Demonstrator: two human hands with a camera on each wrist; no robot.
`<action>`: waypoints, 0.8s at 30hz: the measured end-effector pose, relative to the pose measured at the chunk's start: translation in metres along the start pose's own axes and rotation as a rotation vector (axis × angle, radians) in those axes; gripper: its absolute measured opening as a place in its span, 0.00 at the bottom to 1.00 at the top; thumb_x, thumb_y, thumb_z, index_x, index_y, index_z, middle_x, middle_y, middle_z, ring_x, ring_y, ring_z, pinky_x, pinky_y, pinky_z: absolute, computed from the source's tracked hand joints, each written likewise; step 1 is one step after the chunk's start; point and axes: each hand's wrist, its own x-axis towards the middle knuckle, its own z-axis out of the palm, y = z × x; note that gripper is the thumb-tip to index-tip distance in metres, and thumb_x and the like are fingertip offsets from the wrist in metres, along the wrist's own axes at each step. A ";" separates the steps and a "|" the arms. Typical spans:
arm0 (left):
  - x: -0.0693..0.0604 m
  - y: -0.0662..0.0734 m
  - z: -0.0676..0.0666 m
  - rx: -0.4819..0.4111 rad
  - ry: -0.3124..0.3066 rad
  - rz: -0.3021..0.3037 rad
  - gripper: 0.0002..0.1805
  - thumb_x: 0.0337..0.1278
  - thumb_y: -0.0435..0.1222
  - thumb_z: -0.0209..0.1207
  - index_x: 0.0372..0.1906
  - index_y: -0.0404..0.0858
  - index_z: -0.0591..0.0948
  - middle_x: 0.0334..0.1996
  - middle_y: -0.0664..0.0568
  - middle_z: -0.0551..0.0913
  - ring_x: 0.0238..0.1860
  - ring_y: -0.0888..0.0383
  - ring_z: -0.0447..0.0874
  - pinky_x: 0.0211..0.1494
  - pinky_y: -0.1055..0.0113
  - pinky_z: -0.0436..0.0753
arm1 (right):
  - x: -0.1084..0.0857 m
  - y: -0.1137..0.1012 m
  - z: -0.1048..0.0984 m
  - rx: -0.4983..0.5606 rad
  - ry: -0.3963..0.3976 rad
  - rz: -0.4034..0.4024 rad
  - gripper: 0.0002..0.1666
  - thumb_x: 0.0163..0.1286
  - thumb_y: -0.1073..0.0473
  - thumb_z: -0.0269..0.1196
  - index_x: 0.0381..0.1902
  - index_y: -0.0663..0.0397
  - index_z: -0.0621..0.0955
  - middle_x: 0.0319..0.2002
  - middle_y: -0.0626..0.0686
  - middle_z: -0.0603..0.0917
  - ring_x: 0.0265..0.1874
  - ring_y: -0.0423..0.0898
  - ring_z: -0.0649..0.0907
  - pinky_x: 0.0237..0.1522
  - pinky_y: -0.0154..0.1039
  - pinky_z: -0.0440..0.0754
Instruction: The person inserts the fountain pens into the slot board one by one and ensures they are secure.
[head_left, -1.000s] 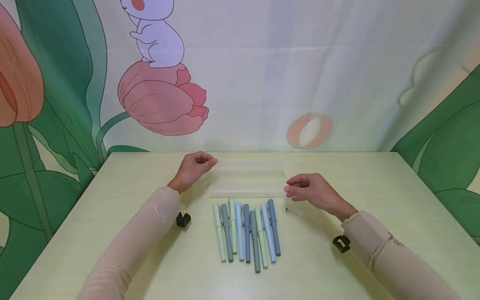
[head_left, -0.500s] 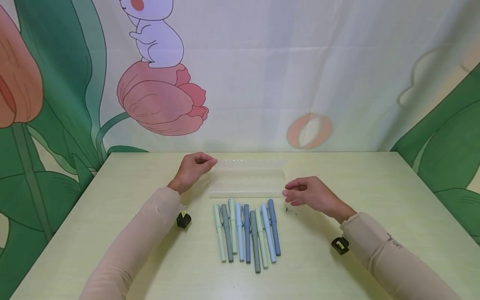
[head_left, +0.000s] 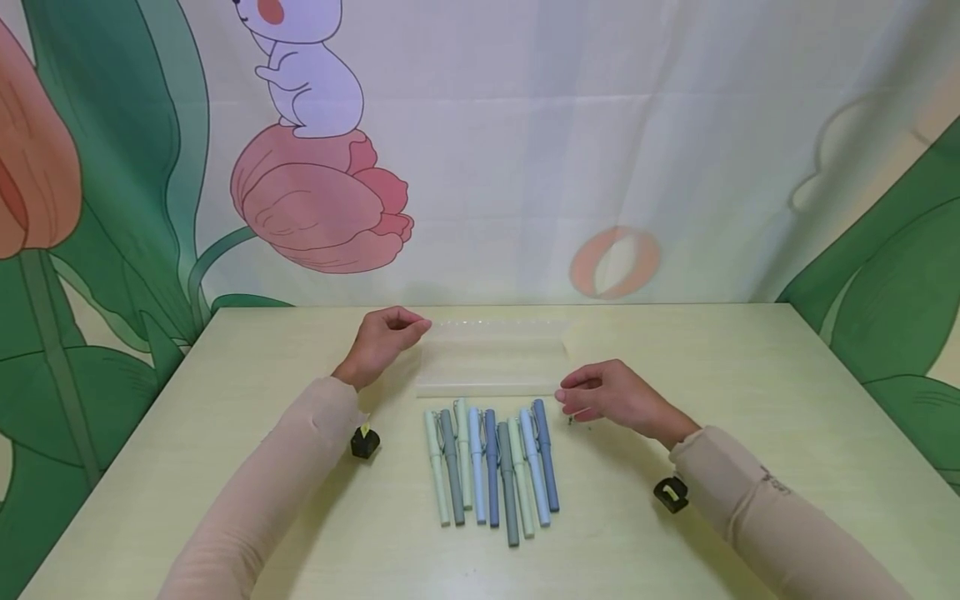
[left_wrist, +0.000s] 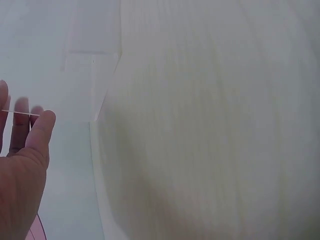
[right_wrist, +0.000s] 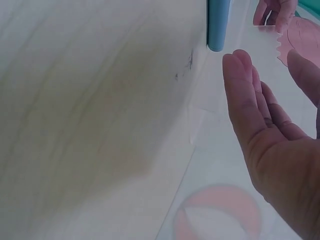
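A clear plastic rack with a scalloped upper edge (head_left: pixel 491 358) stands toward the back of the table in the head view. My left hand (head_left: pixel 378 343) pinches its upper left corner; the left wrist view shows the thin plastic edge between thumb and fingers. In front of the rack lies a row of several capped pens (head_left: pixel 492 467) in pale green, grey-green, light blue and dark blue. My right hand (head_left: pixel 617 396) hovers by the rack's lower right corner, beside the rightmost dark blue pen (right_wrist: pixel 218 25). Its thumb and fingers are apart, holding nothing.
The pale wooden table (head_left: pixel 262 483) ends at a printed curtain (head_left: pixel 487 167) just behind the rack. Small dark marks (right_wrist: pixel 185 70) lie on the table near my right fingers. Black wrist mounts (head_left: pixel 365 442) hang under both sleeves.
My right hand has moved slightly left and toward me, closer to the rightmost pen. The left hand keeps its pinch on the rack. The pens have stayed put.
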 end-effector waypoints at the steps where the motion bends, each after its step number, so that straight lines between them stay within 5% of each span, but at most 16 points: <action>1: 0.000 0.000 0.000 0.004 0.000 0.004 0.15 0.65 0.43 0.65 0.48 0.37 0.83 0.47 0.46 0.81 0.46 0.50 0.77 0.53 0.59 0.80 | 0.001 0.000 0.001 -0.005 -0.001 0.002 0.24 0.70 0.56 0.67 0.55 0.71 0.78 0.48 0.63 0.85 0.42 0.54 0.88 0.47 0.45 0.86; 11: -0.001 0.002 -0.005 0.096 -0.053 0.071 0.15 0.66 0.41 0.64 0.51 0.36 0.83 0.49 0.45 0.83 0.50 0.49 0.80 0.58 0.54 0.80 | 0.000 -0.001 0.001 -0.001 -0.001 0.007 0.24 0.70 0.58 0.67 0.55 0.72 0.77 0.48 0.63 0.85 0.42 0.54 0.88 0.46 0.46 0.86; 18: -0.009 -0.003 -0.019 0.120 -0.252 0.151 0.37 0.56 0.32 0.70 0.71 0.39 0.70 0.70 0.45 0.71 0.72 0.45 0.65 0.70 0.52 0.69 | -0.003 -0.003 -0.002 0.024 -0.005 -0.006 0.23 0.70 0.59 0.67 0.55 0.71 0.77 0.49 0.64 0.84 0.44 0.56 0.87 0.47 0.47 0.86; 24: -0.015 -0.010 -0.021 0.151 -0.375 0.212 0.51 0.49 0.26 0.73 0.77 0.38 0.58 0.77 0.40 0.56 0.77 0.41 0.52 0.74 0.47 0.60 | -0.005 -0.004 -0.004 0.046 -0.012 -0.013 0.24 0.70 0.59 0.66 0.56 0.72 0.77 0.50 0.66 0.83 0.46 0.58 0.86 0.47 0.47 0.86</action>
